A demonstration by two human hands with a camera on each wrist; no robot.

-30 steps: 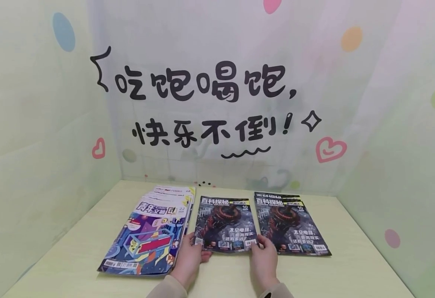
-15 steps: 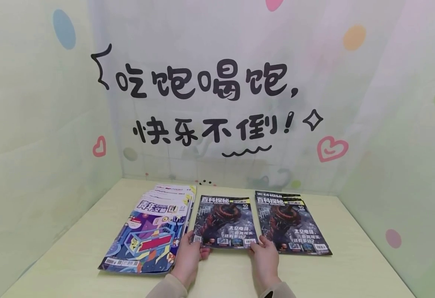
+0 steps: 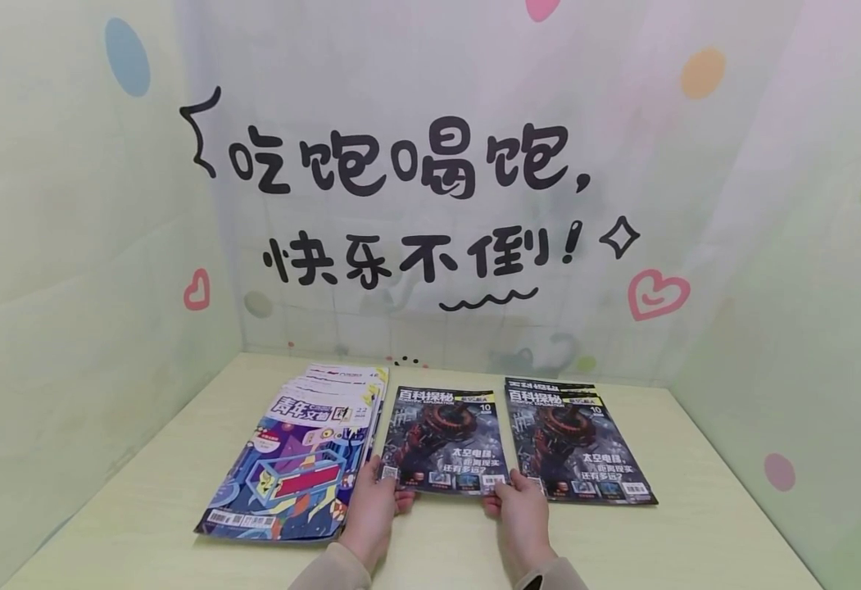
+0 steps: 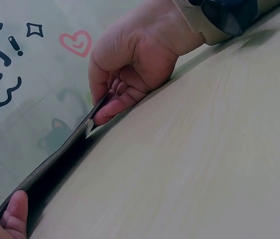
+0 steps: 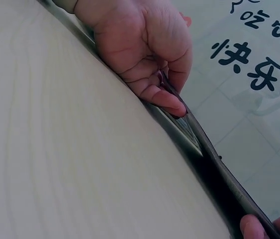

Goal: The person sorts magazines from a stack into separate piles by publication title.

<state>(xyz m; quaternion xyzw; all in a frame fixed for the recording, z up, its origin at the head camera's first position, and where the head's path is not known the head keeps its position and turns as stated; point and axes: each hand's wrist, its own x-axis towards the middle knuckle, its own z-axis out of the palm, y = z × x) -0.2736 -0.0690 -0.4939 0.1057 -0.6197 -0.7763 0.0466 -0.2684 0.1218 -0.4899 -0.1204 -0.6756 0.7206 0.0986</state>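
Note:
A dark magazine with a red-brown tower on its cover lies at the middle of the table, between two stacks. My left hand pinches its near left corner, thumb on top and fingers beneath. At the near right corner, my right hand pinches it the same way. Both wrist views show the near edge raised off the table, with a dark gap under it. In the left wrist view my right hand grips the magazine's edge; the right wrist view shows my left hand gripping it too.
On the left is a stack of magazines with a purple-blue cover on top, close beside my left hand. To the right lies a stack of dark magazines with the same tower cover. Printed fabric walls enclose the pale table.
The magazine's near edge has come up slightly. My right thumb has shifted a little to the left along that edge. My left hand keeps its hold, and both stacks stay in place.

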